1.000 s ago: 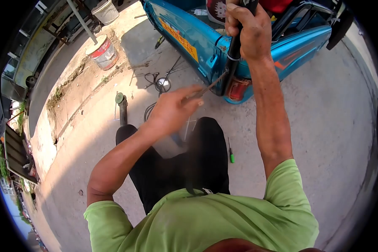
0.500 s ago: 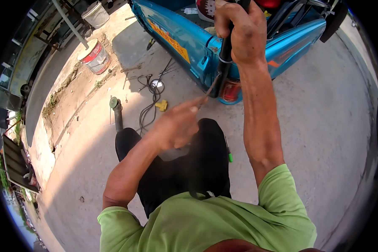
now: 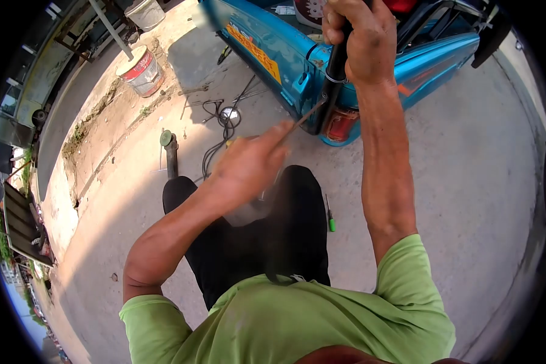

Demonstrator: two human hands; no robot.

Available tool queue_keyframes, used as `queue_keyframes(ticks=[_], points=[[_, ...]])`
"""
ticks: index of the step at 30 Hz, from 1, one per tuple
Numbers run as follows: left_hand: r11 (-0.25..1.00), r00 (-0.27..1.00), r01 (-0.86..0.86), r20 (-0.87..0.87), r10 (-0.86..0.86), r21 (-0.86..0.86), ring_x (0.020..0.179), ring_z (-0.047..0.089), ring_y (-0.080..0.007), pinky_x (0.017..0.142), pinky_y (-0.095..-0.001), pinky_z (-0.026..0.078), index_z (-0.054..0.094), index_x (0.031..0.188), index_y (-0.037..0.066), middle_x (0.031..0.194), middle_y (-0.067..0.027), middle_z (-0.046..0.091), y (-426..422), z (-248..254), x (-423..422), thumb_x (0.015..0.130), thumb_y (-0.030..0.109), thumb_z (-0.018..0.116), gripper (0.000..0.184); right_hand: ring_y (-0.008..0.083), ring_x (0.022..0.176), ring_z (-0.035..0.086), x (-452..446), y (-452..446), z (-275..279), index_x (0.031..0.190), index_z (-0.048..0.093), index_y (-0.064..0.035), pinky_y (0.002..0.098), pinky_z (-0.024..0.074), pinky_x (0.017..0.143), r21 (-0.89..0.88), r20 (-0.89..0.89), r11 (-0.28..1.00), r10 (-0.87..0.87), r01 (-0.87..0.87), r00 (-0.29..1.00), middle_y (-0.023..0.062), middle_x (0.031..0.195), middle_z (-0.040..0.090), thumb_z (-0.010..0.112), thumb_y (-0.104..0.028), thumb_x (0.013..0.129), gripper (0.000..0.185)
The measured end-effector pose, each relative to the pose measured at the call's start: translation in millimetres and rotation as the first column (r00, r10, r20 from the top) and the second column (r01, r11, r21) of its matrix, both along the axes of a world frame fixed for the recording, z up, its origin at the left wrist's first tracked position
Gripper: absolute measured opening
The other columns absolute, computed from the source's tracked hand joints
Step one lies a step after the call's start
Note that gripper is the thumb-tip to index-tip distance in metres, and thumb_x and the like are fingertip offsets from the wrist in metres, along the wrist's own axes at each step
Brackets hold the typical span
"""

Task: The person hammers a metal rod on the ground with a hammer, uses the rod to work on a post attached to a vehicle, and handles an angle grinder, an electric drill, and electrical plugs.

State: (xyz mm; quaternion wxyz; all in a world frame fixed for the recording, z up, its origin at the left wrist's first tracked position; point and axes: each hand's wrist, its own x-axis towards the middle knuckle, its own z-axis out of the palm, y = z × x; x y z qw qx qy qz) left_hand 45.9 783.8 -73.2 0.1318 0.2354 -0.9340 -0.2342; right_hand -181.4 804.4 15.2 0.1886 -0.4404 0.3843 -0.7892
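Note:
My right hand (image 3: 370,45) is wrapped round a black tube (image 3: 333,76), which slants down at the corner of a blue metal vehicle body (image 3: 279,39). My left hand (image 3: 249,164) is closed and a little blurred. From it a thin, brownish metal rod (image 3: 307,115) points up to the tube, its tip at or very near the tube's lower part. The rod's other end is hidden in my fingers, so its kind is unclear. Below the tube sits a red tail light (image 3: 341,125).
A green-handled screwdriver (image 3: 331,221) lies on the concrete right of my knees. Black cable (image 3: 227,121) is coiled at the left. A capped metal pipe (image 3: 171,151) stands by my left knee. Farther off is a bucket (image 3: 141,71) with a pole in it.
My left hand has shifted slightly up and left with the rod, now covering most of the yellow piece on the ground. My right hand keeps its grip on the tube. The view has shifted a little.

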Motion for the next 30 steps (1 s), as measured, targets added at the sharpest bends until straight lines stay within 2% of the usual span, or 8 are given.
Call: queue_keyframes(ticks=[4,6,10,17,22,25,27,30], points=[[0.397,0.979,-0.087,0.005,0.205,0.913,0.059,0.064,-0.0216,0.048,-0.0333,0.049,0.05,0.143,0.003,0.089,-0.0161,0.068,-5.0,3.6,5.1,0.102,0.025,0.06,0.048,0.0073,0.047,0.045,-1.6,2.2,2.6,0.091,0.06,-0.0037,0.0231,0.0371,0.045,-0.003,-0.07,1.0,0.001,-0.001,0.998,-0.0024,0.063,0.051,0.06,-0.014,0.091,0.01],[0.026,0.927,0.085,-0.089,0.363,0.996,0.056,0.059,-0.0146,0.042,-0.0277,0.043,0.049,0.143,-0.001,0.089,-0.0123,0.065,-1.8,-16.9,11.7,0.103,0.028,0.059,0.05,0.0076,0.053,0.048,-13.5,-1.2,-10.9,0.101,0.061,-0.0042,0.0256,0.0409,0.051,0.003,-0.202,1.0,0.0,0.001,0.979,-0.0017,0.066,0.05,0.062,-0.021,0.095,0.018],[-0.173,0.907,0.256,-0.175,0.382,0.951,0.059,0.061,-0.0177,0.041,-0.0267,0.043,0.047,0.143,-0.002,0.097,-0.0146,0.066,-6.8,-29.0,16.5,0.103,0.033,0.057,0.054,0.0095,0.058,0.049,-16.5,-0.4,-12.0,0.109,0.06,-0.0047,0.0305,0.0431,0.058,0.03,-0.182,0.998,0.059,-0.054,0.982,0.0003,0.071,0.048,0.064,-0.025,0.095,0.025],[-0.061,0.977,0.102,-0.088,0.194,0.993,0.057,0.06,-0.0139,0.039,-0.026,0.043,0.055,0.135,0.002,0.094,-0.0107,0.066,-14.5,-31.1,9.4,0.102,0.033,0.059,0.046,0.008,0.055,0.046,-6.5,-1.0,-6.6,0.1,0.059,-0.0039,0.026,0.041,0.056,0.008,-0.064,0.997,0.075,-0.075,0.995,-0.0006,0.063,0.047,0.066,-0.022,0.091,0.022],[0.112,0.999,0.014,-0.01,-0.037,0.994,0.071,0.054,-0.0107,0.062,-0.026,0.045,0.057,0.133,0.003,0.085,-0.0036,0.059,-24.8,5.5,28.4,0.102,0.041,0.059,0.049,0.0052,0.051,0.044,-8.0,-8.4,-8.1,0.095,0.056,-0.0074,0.0235,0.039,0.051,-0.034,-0.084,0.991,0.126,-0.129,0.988,-0.0026,0.063,0.045,0.064,-0.022,0.091,0.017],[0.084,0.976,-0.149,0.133,0.171,0.985,0.08,0.059,-0.014,0.07,-0.0286,0.049,0.059,0.131,0.005,0.09,-0.0068,0.062,-13.7,16.9,41.2,0.102,0.036,0.057,0.043,0.0054,0.048,0.042,-7.1,-7.9,-5.9,0.091,0.054,-0.0082,0.024,0.0377,0.049,-0.032,-0.074,0.993,0.112,-0.115,0.991,-0.0033,0.061,0.044,0.064,-0.021,0.09,0.016],[0.309,0.984,0.172,-0.179,-0.005,0.935,0.049,0.048,-0.0126,0.046,-0.0257,0.038,0.055,0.132,0.0,0.073,-0.0082,0.058,-14.5,-53.2,37.9,0.103,0.039,0.056,0.048,0.0062,0.049,0.042,-7.3,-3.8,-6.2,0.091,0.055,-0.0064,0.0259,0.0377,0.048,0.009,-0.005,0.995,0.095,-0.095,0.995,-0.002,0.062,0.048,0.067,-0.021,0.089,0.019],[0.13,0.972,0.236,-0.23,-0.056,0.963,0.052,0.05,-0.0148,0.047,-0.0261,0.039,0.053,0.137,-0.001,0.073,-0.0092,0.058,-15.6,-73.3,29.9,0.101,0.038,0.058,0.053,0.0062,0.05,0.048,-12.4,1.7,-6.6,0.094,0.057,-0.0054,0.0238,0.0404,0.048,0.063,-0.053,0.993,0.108,-0.104,0.993,-0.0017,0.064,0.052,0.069,-0.023,0.089,0.022]])
